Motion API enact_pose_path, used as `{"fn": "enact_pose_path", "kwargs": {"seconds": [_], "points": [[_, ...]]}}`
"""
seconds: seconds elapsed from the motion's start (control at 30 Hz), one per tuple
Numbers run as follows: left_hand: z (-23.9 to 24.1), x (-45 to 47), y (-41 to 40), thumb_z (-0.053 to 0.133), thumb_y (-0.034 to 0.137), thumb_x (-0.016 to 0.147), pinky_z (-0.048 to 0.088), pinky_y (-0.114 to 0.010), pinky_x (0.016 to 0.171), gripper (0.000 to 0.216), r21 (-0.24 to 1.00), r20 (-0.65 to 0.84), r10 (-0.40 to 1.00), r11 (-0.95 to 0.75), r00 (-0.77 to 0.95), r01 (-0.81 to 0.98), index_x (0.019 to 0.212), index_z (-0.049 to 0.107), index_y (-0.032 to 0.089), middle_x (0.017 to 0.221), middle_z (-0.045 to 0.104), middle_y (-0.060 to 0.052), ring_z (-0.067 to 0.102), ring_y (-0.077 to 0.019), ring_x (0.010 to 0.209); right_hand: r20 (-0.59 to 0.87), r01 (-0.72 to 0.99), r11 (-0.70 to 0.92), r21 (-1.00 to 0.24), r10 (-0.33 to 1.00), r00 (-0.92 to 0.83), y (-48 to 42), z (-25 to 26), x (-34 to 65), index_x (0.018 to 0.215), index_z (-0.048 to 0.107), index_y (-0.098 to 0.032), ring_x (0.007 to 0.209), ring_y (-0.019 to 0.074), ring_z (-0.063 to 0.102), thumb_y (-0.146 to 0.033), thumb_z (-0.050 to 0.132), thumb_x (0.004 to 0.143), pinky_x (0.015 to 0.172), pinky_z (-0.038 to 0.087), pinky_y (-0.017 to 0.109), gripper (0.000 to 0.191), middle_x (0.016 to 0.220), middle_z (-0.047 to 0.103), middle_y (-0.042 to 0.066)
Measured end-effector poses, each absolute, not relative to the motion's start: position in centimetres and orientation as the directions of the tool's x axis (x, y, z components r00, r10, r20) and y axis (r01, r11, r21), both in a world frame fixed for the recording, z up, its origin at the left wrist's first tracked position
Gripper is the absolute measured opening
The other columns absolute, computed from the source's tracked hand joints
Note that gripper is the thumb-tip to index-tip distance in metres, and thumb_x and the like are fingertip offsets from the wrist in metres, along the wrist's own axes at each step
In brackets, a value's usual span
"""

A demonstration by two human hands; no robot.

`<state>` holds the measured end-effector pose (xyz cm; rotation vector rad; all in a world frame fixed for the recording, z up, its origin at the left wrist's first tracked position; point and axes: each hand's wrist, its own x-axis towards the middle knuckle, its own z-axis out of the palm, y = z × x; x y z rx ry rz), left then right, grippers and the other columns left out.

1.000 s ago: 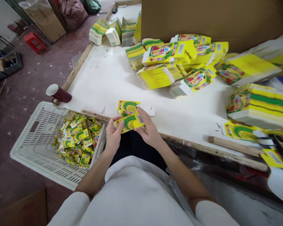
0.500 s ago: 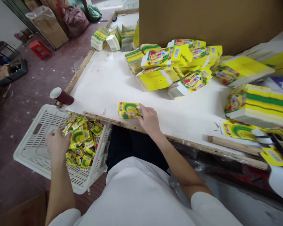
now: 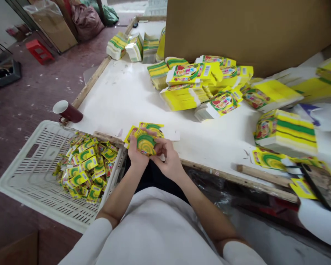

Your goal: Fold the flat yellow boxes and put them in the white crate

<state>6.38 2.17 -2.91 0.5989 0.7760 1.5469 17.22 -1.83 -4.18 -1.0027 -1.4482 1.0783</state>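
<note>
Over the table's near edge, my left hand point(image 3: 138, 154) is closed around a small yellow-and-green printed carton point(image 3: 145, 143). My right hand point(image 3: 168, 159) pinches the right end of the same carton between thumb and fingers. Whether its end flaps are folded in is hidden by those fingers. Just behind, flat cartons point(image 3: 155, 127) lie on the white tabletop, partly covered by my hands. Below and to the left, a white plastic crate point(image 3: 33, 187) holds a heap of small yellow cartons point(image 3: 81, 158).
Bundles of flat cartons point(image 3: 183, 97) are piled at the back, with a thick stack point(image 3: 288, 129) to the right. A maroon mug point(image 3: 71, 113) lies tilted at the left edge. A wooden stick point(image 3: 262, 176) and a phone point(image 3: 324, 184) are at right. Brown cardboard point(image 3: 237, 33) stands behind.
My left hand has come from above the crate to the table edge and now grips a carton. My right hand has shifted slightly down and left, onto that carton's end.
</note>
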Motion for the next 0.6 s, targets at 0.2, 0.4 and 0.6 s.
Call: {"fn": "enact_pose_path", "kwargs": {"seconds": [0.2, 0.4, 0.6], "points": [[-1.7, 7.2, 2.2, 0.055, 0.079, 0.078, 0.054, -0.031, 0.079, 0.057, 0.736, -0.187, 0.959, -0.007, -0.213, -0.677, 0.076, 0.061, 0.023, 0.069, 0.057, 0.0, 0.059, -0.0148, 0.069, 0.156, 0.033, 0.165, -0.986, 0.971, -0.178, -2.3, -4.5, 17.1, 0.12, 0.059, -0.025, 0.092, 0.0225, 0.063, -0.038, 0.079, 0.078, 0.08, 0.054, 0.037, 0.048, 0.11, 0.066, 0.007], [-3.9, 6.5, 0.7, 0.076, 0.062, 0.072, 0.053, -0.033, 0.094, 0.049, 0.775, -0.142, 0.987, 0.068, -0.068, -0.629, 0.099, 0.074, 0.022, 0.105, 0.074, -0.006, 0.067, -0.0218, 0.104, 0.085, -0.245, 0.054, -0.968, 0.99, -0.117, -0.6, -4.2, 17.9, 0.113, 0.064, -0.027, 0.101, 0.022, 0.066, -0.044, 0.077, 0.08, 0.092, 0.052, 0.038, 0.039, 0.111, 0.071, 0.005], [-5.1, 6.5, 0.3, 0.088, 0.045, 0.066, 0.054, -0.022, 0.083, 0.035, 0.817, -0.166, 0.96, 0.007, -0.224, -0.576, 0.088, 0.078, 0.019, 0.089, 0.077, -0.001, 0.07, -0.0125, 0.081, -0.037, -0.352, -0.058, -0.934, 0.997, -0.067, -0.6, -4.1, 18.3, 0.096, 0.067, -0.025, 0.087, 0.0196, 0.069, -0.051, 0.082, 0.073, 0.087, 0.055, 0.036, 0.038, 0.095, 0.075, 0.002]]}}
